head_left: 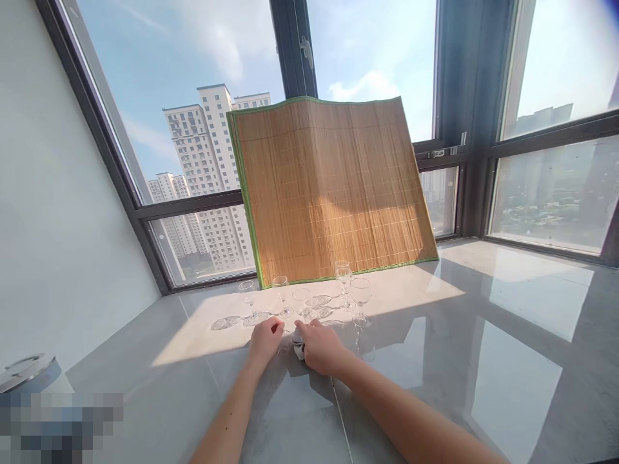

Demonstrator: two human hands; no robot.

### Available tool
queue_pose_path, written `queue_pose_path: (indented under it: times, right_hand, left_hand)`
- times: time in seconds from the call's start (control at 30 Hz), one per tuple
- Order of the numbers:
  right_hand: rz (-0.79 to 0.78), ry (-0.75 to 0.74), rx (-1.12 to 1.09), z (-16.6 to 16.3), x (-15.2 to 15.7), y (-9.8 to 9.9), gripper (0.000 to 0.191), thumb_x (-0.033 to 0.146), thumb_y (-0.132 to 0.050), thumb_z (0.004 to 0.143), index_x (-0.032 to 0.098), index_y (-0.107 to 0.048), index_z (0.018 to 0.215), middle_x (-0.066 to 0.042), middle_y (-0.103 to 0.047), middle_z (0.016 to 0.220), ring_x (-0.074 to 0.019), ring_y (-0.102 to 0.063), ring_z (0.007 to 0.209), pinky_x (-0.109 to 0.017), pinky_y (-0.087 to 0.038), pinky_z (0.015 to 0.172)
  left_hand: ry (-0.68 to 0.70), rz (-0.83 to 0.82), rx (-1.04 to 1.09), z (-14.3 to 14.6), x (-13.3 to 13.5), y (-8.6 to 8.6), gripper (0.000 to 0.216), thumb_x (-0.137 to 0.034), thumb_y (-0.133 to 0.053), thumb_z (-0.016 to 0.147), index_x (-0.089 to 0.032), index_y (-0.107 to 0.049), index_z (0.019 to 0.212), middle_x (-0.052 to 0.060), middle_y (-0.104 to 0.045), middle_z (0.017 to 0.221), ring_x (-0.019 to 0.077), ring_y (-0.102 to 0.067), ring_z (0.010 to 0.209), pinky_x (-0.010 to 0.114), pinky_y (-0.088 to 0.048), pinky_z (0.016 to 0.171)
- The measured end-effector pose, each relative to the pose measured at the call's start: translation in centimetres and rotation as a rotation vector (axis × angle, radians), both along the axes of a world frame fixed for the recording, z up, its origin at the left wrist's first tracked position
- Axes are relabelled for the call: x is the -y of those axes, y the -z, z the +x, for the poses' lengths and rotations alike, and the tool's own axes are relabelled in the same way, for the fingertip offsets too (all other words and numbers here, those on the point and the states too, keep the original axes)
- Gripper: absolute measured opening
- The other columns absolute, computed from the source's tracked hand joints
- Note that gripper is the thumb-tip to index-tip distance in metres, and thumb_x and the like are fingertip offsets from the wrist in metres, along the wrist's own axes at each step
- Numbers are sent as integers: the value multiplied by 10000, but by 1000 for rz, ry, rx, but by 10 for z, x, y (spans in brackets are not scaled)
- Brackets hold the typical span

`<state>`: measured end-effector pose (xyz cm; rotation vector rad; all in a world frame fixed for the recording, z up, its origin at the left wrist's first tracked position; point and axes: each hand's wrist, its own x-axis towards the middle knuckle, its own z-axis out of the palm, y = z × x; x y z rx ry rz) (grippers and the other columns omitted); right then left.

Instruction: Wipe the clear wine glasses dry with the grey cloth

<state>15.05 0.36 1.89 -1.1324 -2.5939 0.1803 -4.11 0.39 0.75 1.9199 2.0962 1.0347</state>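
Low over the ledge (pixel 159 399), right hand (pixel 323 348) clamps a pale cloth (pixel 298 352); left hand (pixel 265 339) curls close by, perhaps to steady (cannot tell whether on anything). Stemmed glasses (pixel 360 294) stand just beyond, seemingly grouped within reach.

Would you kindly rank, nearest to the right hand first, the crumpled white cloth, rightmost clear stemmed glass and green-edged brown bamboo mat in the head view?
1. Cloth, touching the right hand.
2. Glass, ahead, slightly right.
3. Bamboo mat, behind the glass.
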Motion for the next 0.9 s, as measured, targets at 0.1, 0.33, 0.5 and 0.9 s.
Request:
queue_pose_path:
  times: [0.1,0.33,0.5,0.9]
  right_hand:
    - [-4,69,-34,2,-12,5,499,134,-463,761,174,-486,1258,-127,-662,992,-269,-562,960,-304,-353,693]
    - [-119,286,-191,16,-53,15,571,85,-439,755,167,-465,1320,-142,-625,1153,-250,-571,1045,-300,-361,804]
    - [-148,304,-222,17,-65,18,623,60,-426,741,161,-445,1356,-151,-606,1227,-250,-517,1175,-291,-359,852]
    - [-166,346,-242,16,-63,16,597,70,-420,751,177,-452,1338,-122,-647,1126,-234,-568,1063,-278,-364,798]
  left_hand:
    - [21,-10,-1,2,-1,2,289,-354,-455,849,-193,-642,697,-8,-628,662,138,-533,657,246,-335,637]
    - [39,-29,-28,6,-2,6,298,-356,-454,854,-196,-602,650,-14,-587,622,136,-509,631,241,-317,608]
    - [25,-22,-47,6,-3,8,285,-330,-458,858,-201,-600,647,-12,-586,629,138,-518,638,243,-341,621]
    - [104,29,-31,3,-4,8,223,-232,-499,854,-221,-697,750,39,-661,901,178,-574,968,261,-458,794]
